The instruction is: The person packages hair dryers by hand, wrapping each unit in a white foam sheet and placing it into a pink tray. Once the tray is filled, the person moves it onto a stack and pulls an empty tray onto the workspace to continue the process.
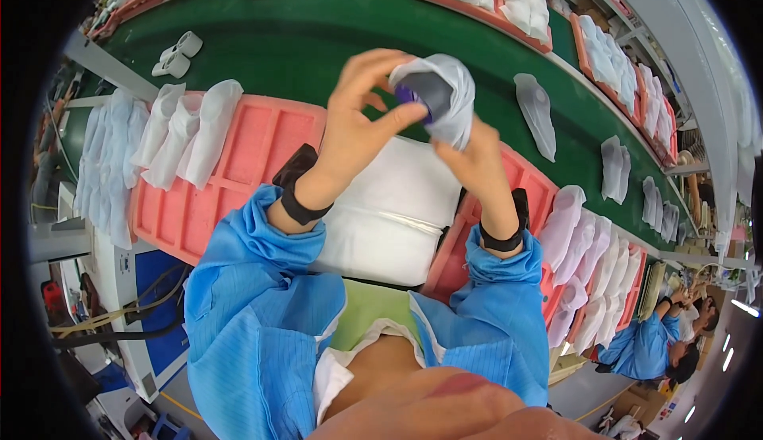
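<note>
Both hands are raised in front of me around a dark grey and purple rounded part (430, 89) partly wrapped in a thin white bag (455, 126). My left hand (364, 114) is closed on the part, its thumb across the purple rim and its fingers over the top. From below on the right, my right hand (479, 160) grips the bag, with some fingers hidden behind it. The exact kind of the part is not clear. Beneath my hands lies a stack of white sheet bags (381, 209), with a band across it.
A pink compartment tray (266, 142) holding bagged items (216, 130) stands left; another pink tray (520, 174) is right. Beyond runs a green conveyor belt (286, 34) with a bagged piece (536, 114) and white parts (176, 57). Co-workers (648, 345) sit at far right.
</note>
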Available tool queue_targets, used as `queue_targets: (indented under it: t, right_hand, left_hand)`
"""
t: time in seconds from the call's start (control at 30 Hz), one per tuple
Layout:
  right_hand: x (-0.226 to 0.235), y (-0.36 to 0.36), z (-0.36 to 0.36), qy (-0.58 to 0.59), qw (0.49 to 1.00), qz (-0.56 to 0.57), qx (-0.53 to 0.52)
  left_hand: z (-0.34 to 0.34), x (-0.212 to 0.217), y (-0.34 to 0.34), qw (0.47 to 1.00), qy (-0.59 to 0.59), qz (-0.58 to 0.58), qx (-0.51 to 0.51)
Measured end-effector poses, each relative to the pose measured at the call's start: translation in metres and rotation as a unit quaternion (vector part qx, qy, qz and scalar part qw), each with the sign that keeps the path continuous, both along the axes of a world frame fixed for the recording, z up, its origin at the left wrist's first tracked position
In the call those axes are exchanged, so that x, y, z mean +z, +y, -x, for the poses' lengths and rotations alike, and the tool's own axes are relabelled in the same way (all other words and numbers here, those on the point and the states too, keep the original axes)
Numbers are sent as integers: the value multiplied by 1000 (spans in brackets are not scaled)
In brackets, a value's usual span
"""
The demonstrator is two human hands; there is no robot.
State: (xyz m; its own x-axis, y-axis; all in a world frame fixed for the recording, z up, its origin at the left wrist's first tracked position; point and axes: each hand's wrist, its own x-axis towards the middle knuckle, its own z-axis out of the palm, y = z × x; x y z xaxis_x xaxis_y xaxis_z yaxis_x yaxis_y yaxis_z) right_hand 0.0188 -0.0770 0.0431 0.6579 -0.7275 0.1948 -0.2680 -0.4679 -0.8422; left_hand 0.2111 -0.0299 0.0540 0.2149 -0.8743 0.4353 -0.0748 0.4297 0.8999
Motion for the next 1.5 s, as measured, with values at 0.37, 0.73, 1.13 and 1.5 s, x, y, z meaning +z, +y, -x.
queue_targets:
  t: [0.37, 0.73, 1.13, 1.5]
  right_hand:
    - [0, 4, -10, 11, 978, 135, -159]
    - [-57, -98, 57, 9, 965, 96, -244]
    - [-118, -132, 95, 264, 882, 208, -330]
    - [-117, -130, 98, 213, 875, 207, -382]
  left_hand:
    - [6, -4, 5, 947, -229, 118, 191]
    - [-39, 16, -13, 994, -40, 33, 101]
    - [-361, -35, -54, 679, -471, -249, 504]
    - [-422, -95, -65, 681, -506, -391, 357]
